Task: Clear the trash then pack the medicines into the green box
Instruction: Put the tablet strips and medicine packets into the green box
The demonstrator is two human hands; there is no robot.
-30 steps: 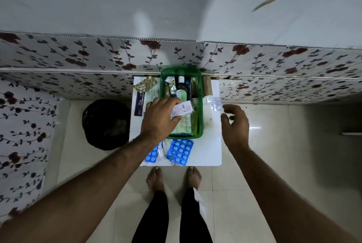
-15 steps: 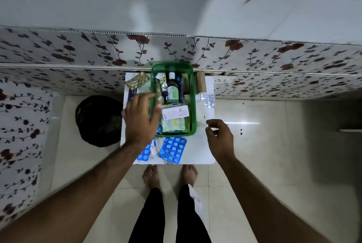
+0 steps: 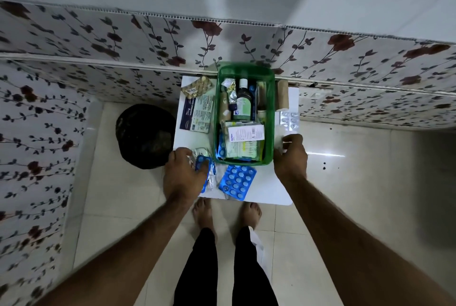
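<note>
We look down on a small white table set against a floral-patterned wall. The green box stands at the table's 12 o'clock half, its far end touching the wall edge. Inside it we see a dark bottle with a white cap lying lengthwise, foil sachets at its 9 o'clock side, and a white printed carton resting on top of green-printed packs at the 6 o'clock end.

Our left hand lies at the table's 7 o'clock corner, fingers curled down over a small blue blister strip and clear wrappers; the hand covers them, and we cannot tell whether it actually grips them. Our right hand is at the box's 4 o'clock corner, fingers bent over the table's 3 o'clock edge; whether it holds anything we cannot tell.

A larger blue blister pack lies flat just beside the box at 6 o'clock. A silver blister strip lies at 3 o'clock of the box, with a brown roll beyond it toward 1 o'clock. At 9 o'clock of the box lie a printed leaflet and, toward 11 o'clock, a gold tablet strip.

A black bin stands on the floor at the table's 9 o'clock side. Our bare feet stand at 6 o'clock.
</note>
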